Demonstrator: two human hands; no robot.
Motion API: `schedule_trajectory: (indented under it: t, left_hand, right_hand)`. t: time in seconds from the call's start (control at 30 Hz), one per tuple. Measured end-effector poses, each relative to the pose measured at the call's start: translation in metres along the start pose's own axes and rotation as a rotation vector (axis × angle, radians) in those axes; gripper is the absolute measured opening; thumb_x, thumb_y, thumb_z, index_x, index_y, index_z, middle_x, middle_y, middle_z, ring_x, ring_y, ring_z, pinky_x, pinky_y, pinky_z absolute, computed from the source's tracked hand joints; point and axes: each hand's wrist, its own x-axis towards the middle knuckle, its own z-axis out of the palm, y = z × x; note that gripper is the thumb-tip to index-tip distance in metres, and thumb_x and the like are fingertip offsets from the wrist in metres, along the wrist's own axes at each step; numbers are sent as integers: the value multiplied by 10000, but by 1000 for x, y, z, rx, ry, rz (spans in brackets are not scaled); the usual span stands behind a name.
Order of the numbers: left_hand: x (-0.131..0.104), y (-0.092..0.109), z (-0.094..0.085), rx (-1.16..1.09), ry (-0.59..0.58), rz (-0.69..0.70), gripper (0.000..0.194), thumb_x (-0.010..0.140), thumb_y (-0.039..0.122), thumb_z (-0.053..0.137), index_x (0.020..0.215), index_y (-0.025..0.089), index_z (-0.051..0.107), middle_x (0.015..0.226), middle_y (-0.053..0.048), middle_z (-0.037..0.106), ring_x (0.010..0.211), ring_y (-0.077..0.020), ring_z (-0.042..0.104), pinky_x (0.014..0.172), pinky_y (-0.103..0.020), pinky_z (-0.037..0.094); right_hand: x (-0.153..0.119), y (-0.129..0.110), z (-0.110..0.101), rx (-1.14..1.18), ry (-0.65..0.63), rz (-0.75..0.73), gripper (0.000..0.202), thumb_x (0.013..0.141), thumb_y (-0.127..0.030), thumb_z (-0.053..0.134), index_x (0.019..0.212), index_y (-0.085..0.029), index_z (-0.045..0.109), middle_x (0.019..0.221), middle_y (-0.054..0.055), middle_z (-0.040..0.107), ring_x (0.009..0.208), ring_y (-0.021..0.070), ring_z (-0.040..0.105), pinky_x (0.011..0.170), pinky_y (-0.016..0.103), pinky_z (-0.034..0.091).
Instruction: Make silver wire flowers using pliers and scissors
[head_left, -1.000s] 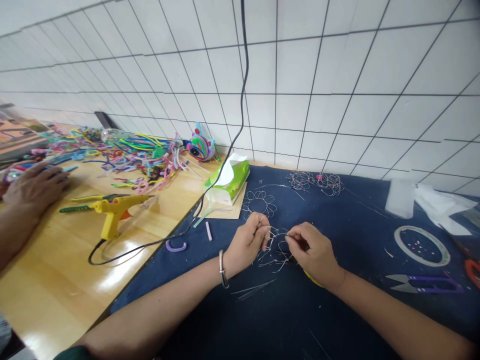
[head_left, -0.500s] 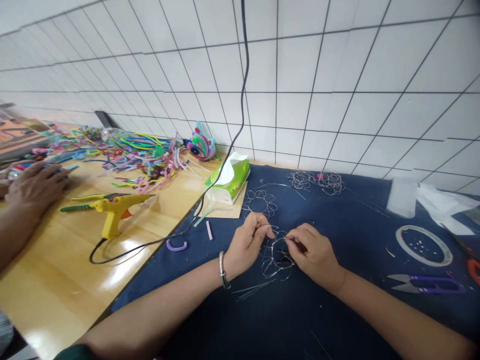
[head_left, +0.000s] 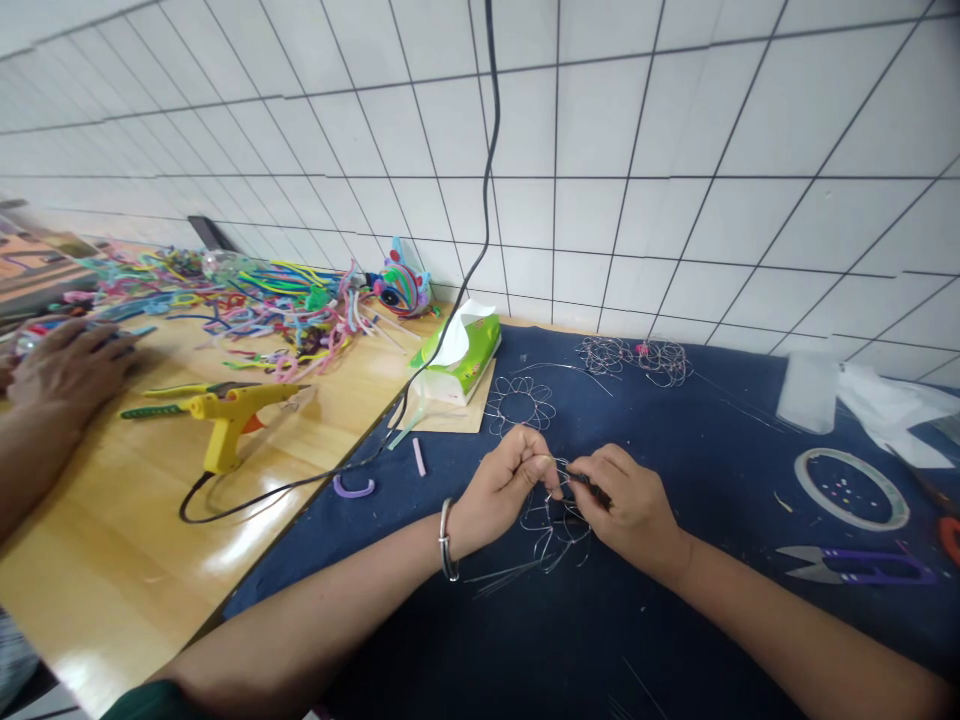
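Note:
A looped wire flower shape [head_left: 553,530] hangs between my hands over the dark blue cloth. My left hand [head_left: 514,480] pinches its wire near the top. In my right hand [head_left: 626,500], the fingers are closed round a small dark tool [head_left: 589,488], whose tip is at the wire beside my left fingertips. A second wire flower [head_left: 521,405] lies flat on the cloth just behind my left hand. Loose straight wires [head_left: 502,577] are below my left wrist.
Purple snips [head_left: 855,567] and a white ring with beads inside [head_left: 806,470] lie at the right. Tangled wire shapes [head_left: 634,360] and a green tissue pack [head_left: 469,355] are behind. A yellow glue gun [head_left: 225,425] and another person's hand [head_left: 67,370] are at the left.
The dark tool now shows in my right fingers, up at the wire. My hands have drawn closer together, and the wire flower has shifted slightly.

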Motion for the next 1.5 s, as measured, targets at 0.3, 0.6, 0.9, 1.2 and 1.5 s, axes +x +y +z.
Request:
schedule_trajectory:
  t: [0.3,0.6,0.9,1.2,1.5]
  left_hand:
    - [2,1,1,-119,-46,-30,134,890,277,390,838,154,396,714,-8,557,645,-101,563,663,-267,446]
    - [0,0,1,-181,-58,0,121,888,272,397,840,161,393,699,-4,551,626,-97,550,637,-257,438]
    - [-5,-4,-2,-151,-30,127,103,878,256,422,834,164,408,679,-4,539,612,-94,524,622,-261,427]
    - [-5,-10,-4,-218,-30,205,136,866,283,448,826,168,390,647,4,526,596,-92,504,600,-253,428]
    - [-5,-13,-5,-258,-61,232,105,866,247,451,838,158,401,651,3,525,600,-91,502,617,-259,421]
  right_hand:
    - [1,-2,0,-24,14,-23,157,781,-161,508,854,-206,639,707,21,487,656,115,460,596,246,396]
    - [0,-2,-4,-10,22,-54,140,775,-135,502,800,-202,622,706,18,465,667,121,433,605,263,382]
    - [-3,-1,-4,27,82,-136,97,734,-142,566,781,-185,492,761,35,507,720,150,469,664,318,425]
    - [9,-9,-13,260,-61,89,493,619,-227,655,1075,-207,468,1078,87,441,1046,241,418,902,424,373]
    - [10,-9,-13,422,-223,78,476,632,-159,636,1070,-229,463,1017,36,482,991,178,440,892,348,372]
